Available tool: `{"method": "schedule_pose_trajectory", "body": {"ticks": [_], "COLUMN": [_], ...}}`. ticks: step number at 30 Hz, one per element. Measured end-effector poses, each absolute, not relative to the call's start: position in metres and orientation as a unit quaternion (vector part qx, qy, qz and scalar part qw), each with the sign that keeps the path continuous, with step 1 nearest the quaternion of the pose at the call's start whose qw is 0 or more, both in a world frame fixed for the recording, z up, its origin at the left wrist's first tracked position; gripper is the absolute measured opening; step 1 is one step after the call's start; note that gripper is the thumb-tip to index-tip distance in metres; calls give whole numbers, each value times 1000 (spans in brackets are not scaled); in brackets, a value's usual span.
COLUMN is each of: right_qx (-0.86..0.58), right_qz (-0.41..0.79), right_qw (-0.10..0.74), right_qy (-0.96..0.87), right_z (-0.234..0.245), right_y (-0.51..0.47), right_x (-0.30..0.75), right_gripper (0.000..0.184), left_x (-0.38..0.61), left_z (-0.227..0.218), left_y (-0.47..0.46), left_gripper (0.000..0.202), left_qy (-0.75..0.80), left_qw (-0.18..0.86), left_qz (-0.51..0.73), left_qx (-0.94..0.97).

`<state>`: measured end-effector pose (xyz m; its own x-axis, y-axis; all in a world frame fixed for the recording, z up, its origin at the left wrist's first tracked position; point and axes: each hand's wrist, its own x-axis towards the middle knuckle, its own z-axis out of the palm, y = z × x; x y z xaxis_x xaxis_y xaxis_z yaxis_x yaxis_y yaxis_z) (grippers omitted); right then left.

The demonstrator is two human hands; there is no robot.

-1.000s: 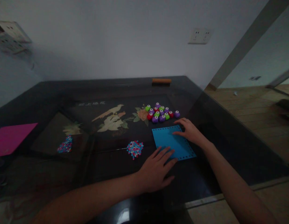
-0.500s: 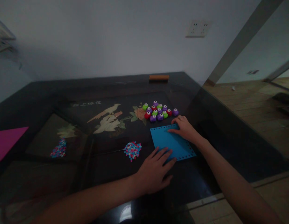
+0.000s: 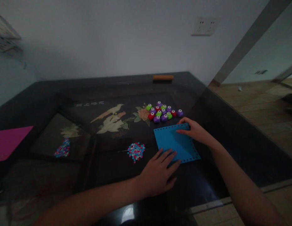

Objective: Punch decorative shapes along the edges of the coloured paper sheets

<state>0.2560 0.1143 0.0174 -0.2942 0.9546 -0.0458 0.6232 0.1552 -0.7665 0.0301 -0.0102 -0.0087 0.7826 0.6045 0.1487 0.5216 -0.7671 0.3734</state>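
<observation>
A blue square sheet [image 3: 175, 142] with small holes punched along its edges lies flat on the dark glass table [image 3: 202, 185]. My left hand [image 3: 158, 172] rests palm down with fingers spread, its fingertips on the sheet's near left corner. My right hand [image 3: 195, 130] lies on the sheet's far right corner, fingers stretched flat across it. Just beyond the sheet sits a cluster of several small punches [image 3: 162, 112] in purple, green and red.
A little heap of coloured paper bits [image 3: 135, 150] lies left of the blue sheet, with a second heap [image 3: 63, 148] further left. A pink sheet [image 3: 8, 145] lies at the table's left edge. An orange block [image 3: 162, 77] sits at the far edge.
My right hand has slid a little to the right along the sheet's far edge. The left hand stays on the near corner. The view has shifted slightly.
</observation>
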Motion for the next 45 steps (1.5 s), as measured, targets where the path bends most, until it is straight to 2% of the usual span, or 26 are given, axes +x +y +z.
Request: {"method": "schedule_pose_trajectory", "body": {"ticks": [5, 10, 17, 22, 25, 27, 29, 31, 34, 36, 38, 45], "right_qx": [-566, -503, -480, -493, -511, -521, -521, -502, -449, -424, -399, -357], "right_qz": [543, 686, 667, 638, 623, 605, 583, 563, 548, 544, 543, 581], "right_qw": [271, 188, 163, 200, 229, 254, 276, 297, 350, 375, 389, 455], "right_qy": [-558, -491, -546, -557, -546, -545, -559, -586, -613, -620, -628, -573], "right_z": [19, 22, 19, 19, 26, 35, 44, 52, 60, 62, 62, 44], "right_y": [112, 110, 112, 110, 108, 107, 108, 111, 118, 123, 127, 130], "right_x": [261, 269, 272, 269, 269, 265, 255, 237, 200, 175, 153, 114], "right_gripper": [46, 46, 40, 34, 30, 28, 25, 26, 39, 40, 37, 33], "left_x": [30, 29, 29, 28, 14, -2, -19, -33, -46, -51, -57, -79], "left_z": [-8, -9, -7, 3, 17, 28, 36, 39, 40, 39, 38, 30], "left_y": [-10, -9, -7, -5, 8, 25, 46, 63, 75, 75, 72, 77], "left_gripper": [49, 49, 50, 54, 49, 47, 52, 53, 47, 44, 40, 35], "left_qy": [301, 298, 294, 291, 291, 332, 408, 449, 438, 424, 430, 494], "left_qw": [153, 140, 130, 153, 159, 178, 233, 338, 502, 537, 523, 366], "left_qz": [131, 133, 128, 135, 198, 287, 401, 493, 542, 569, 595, 622], "left_qx": [932, 935, 938, 935, 922, 881, 787, 664, 513, 456, 433, 485]}}
